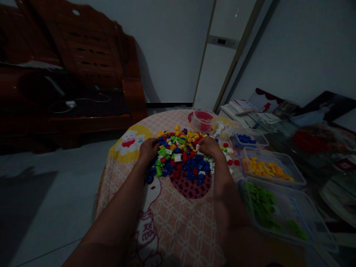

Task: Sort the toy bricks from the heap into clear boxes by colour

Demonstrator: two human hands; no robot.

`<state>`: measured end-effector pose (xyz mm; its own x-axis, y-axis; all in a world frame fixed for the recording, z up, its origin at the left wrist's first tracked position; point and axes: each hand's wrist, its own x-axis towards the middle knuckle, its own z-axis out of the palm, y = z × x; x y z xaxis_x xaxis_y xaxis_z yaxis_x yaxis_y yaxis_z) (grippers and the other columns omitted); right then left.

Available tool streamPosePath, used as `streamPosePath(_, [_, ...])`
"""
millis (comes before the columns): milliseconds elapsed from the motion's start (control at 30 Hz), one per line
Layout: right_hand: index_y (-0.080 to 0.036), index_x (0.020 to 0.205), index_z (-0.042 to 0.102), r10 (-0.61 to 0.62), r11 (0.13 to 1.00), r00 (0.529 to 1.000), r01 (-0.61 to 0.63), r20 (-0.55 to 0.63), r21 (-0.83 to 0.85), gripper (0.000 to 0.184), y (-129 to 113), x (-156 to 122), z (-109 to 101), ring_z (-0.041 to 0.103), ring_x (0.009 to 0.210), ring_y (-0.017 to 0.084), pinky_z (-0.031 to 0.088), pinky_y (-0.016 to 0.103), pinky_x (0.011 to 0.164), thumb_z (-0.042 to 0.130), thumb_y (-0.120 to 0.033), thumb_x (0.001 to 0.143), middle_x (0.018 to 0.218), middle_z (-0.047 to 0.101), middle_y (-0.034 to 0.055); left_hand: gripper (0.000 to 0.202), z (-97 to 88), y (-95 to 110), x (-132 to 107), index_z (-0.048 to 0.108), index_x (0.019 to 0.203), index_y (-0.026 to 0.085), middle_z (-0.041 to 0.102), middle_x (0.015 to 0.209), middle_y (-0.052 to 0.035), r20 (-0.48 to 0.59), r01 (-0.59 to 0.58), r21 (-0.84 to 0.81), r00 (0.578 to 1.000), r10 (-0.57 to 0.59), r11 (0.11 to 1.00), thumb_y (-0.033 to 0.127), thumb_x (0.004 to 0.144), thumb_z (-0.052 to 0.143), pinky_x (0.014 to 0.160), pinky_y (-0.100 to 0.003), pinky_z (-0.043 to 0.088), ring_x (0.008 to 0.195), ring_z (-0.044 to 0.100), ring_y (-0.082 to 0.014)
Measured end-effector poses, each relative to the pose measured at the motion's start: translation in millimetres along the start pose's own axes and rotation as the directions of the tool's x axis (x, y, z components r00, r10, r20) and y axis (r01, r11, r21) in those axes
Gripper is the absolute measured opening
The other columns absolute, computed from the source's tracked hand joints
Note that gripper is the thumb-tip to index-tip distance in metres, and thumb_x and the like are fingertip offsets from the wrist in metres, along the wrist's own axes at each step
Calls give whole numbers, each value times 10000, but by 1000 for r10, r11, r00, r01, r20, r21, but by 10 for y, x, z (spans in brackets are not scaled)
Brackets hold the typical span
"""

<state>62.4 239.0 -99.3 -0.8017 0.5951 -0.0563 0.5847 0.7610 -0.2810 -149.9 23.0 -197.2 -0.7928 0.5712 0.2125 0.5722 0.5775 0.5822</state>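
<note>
A mixed heap of toy building bricks (178, 157) in blue, green, red, yellow and white lies spread on the round table. At the heap's left edge is my left hand (148, 149), its fingers curved loosely and apart against the bricks, with nothing visible held in it. My right hand (209, 145) reaches over the heap's right side. Its thumb and fingers pinch a white brick (197, 148). Under the palm, part of the heap is hidden. Several white and red bricks lie loose just right of my right wrist.
Clear plastic boxes line the table's right side: one with blue bricks (247, 139), one with yellow bricks (267, 168), one with green bricks (260, 204). A round clear tub (204, 119) stands at the back. Beyond are a wooden bench (91, 66) and a cluttered glass table.
</note>
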Motion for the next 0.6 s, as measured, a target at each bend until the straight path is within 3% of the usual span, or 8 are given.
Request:
streamPosePath(167, [-187, 804, 833, 43, 990, 998, -37, -47, 133, 93, 170, -15, -47, 718, 749, 174, 466, 235, 678, 809, -97, 804, 761, 783, 22, 427, 17, -13, -1, 839, 1291, 176, 809, 1341, -152, -19, 6, 0, 1000, -6, 1000, 222, 928, 619, 1162, -429, 561, 1270, 748, -328])
streamPosePath(367, [-162, 884, 870, 177, 928, 984, -174, 21, 329, 213, 283, -91, -124, 586, 483, 142, 446, 228, 555, 701, -51, 816, 499, 609, -41, 446, 37, -51, 16, 829, 1312, 175, 815, 1331, -149, -16, -8, 26, 1000, 9, 1000, 220, 933, 599, 1150, -461, 574, 1271, 748, -337])
streamPosePath(467, [-143, 993, 894, 198, 911, 980, -186, 8, 368, 282, 311, -86, -130, 587, 467, 146, 490, 241, 582, 668, -65, 845, 507, 631, -32, 441, 30, -55, 23, 830, 1310, 177, 813, 1338, -146, -2, -3, 40, 1000, 3, 999, 227, 938, 597, 1146, -439, 571, 1274, 746, -330])
streamPosePath(600, [-146, 1065, 903, 124, 942, 988, -90, -86, 324, 265, 271, -28, -80, 686, 593, 174, 561, 278, 707, 683, -152, 917, 659, 750, 19, 442, 30, -64, 28, 824, 1315, 182, 806, 1365, -140, 6, -13, 37, 1000, 13, 999, 226, 939, 597, 1151, -437, 562, 1278, 742, -327])
